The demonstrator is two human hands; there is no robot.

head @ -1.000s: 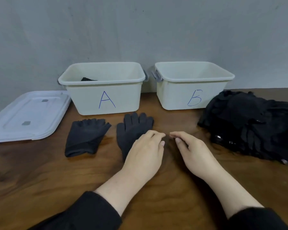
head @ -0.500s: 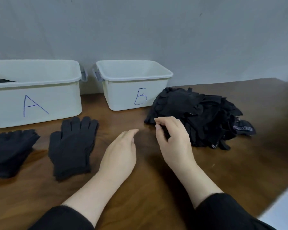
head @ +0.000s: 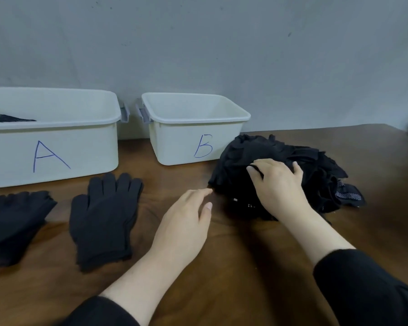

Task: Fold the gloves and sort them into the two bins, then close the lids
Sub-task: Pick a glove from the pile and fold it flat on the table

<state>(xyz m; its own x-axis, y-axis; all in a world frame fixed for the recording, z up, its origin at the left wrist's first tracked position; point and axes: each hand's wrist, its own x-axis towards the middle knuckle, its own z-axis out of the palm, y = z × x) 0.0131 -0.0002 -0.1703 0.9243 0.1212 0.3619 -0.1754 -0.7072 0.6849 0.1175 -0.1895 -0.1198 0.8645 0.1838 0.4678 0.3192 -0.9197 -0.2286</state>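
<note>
With our right hand point(head: 278, 184) curled into the heap of black gloves point(head: 290, 170) right of centre beside bin B point(head: 193, 128) and our left hand point(head: 186, 222) open, we should pinch one glove only.

- Brown wooden bench point(head: 257, 267)
- White bins A point(head: 57, 147) and B point(head: 186, 140) at the back
- Two black gloves point(head: 104, 220) lying flat, left
- Heap of black gloves point(head: 316, 168), right
</note>
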